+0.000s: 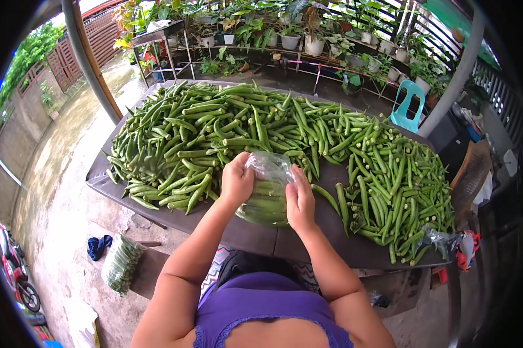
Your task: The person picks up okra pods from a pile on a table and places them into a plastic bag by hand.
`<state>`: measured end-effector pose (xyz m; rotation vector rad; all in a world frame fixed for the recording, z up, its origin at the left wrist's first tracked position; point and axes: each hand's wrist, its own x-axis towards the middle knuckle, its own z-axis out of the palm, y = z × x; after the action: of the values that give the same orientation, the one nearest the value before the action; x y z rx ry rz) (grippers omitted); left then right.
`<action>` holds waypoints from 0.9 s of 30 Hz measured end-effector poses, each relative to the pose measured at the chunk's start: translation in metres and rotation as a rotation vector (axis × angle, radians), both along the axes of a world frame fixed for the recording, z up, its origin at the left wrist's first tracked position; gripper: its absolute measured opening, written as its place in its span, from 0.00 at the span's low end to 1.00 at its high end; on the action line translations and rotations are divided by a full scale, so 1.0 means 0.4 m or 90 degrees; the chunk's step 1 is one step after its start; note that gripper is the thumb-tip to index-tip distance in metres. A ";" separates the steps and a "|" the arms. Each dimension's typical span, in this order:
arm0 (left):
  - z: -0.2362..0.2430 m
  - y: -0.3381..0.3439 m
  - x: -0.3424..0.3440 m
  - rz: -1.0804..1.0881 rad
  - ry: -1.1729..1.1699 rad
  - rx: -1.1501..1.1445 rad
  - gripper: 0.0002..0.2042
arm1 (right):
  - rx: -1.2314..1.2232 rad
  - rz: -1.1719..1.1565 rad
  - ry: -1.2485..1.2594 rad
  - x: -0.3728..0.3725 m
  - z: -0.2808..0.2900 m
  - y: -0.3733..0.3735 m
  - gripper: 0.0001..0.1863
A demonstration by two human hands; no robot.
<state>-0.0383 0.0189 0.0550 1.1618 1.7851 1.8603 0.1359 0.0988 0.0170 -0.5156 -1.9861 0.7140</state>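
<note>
A clear plastic bag (267, 194) filled with green okra pods stands on the dark table (255, 238) near its front edge. My left hand (236, 181) grips the bag's upper left side. My right hand (300, 200) holds its right side. The bag's top is bunched between both hands. A wide heap of loose okra (215, 133) covers the table behind the bag and spreads around to the right (400, 191).
A filled bag of okra (120, 262) lies on a low bench at lower left, beside a blue cloth (98, 246). Crumpled plastic (441, 239) sits at the table's right corner. Behind the table are plant racks (296, 40), a teal plastic chair (406, 105) and a metal post (87, 58).
</note>
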 end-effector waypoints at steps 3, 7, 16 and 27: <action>-0.006 0.001 -0.011 -0.020 0.034 0.001 0.15 | 0.030 -0.011 -0.104 0.016 0.021 -0.008 0.26; 0.024 -0.005 -0.023 0.000 0.019 -0.052 0.13 | 0.099 0.012 -0.221 -0.001 0.166 0.008 0.40; -0.021 0.008 -0.058 -0.123 0.008 0.169 0.11 | -0.188 0.178 -0.140 -0.120 0.102 0.061 0.23; -0.135 -0.041 0.078 0.121 0.075 -0.025 0.54 | -0.301 0.072 0.023 -0.074 0.028 0.256 0.16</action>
<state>-0.0071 0.0025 0.0010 1.1449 2.0521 1.8832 0.1061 0.2011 0.0281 -0.6633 -1.8211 1.2674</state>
